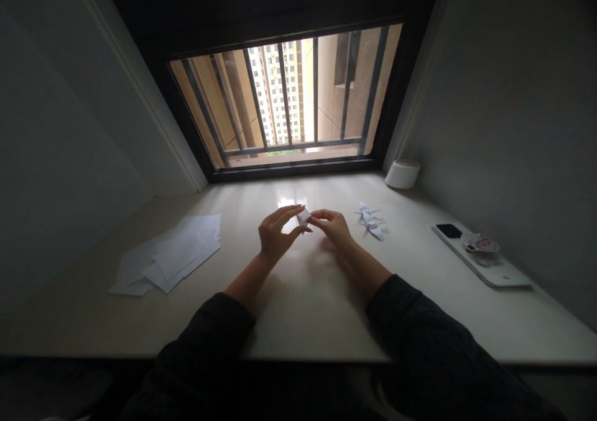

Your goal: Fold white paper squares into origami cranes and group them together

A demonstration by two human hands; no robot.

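A small piece of folded white paper sits between my left hand and my right hand, just above the pale tabletop. My right fingertips pinch its near side, while my left fingers curve over and touch its other side. Its lower part is partly hidden by my fingers. A finished-looking white origami crane lies to the right of my right hand, apart from it. Dark sleeves cover both forearms.
A loose pile of white paper sheets lies at the left. A white phone lies at the right with a printed round item on it. A white cylindrical container stands in the far corner beneath a barred window.
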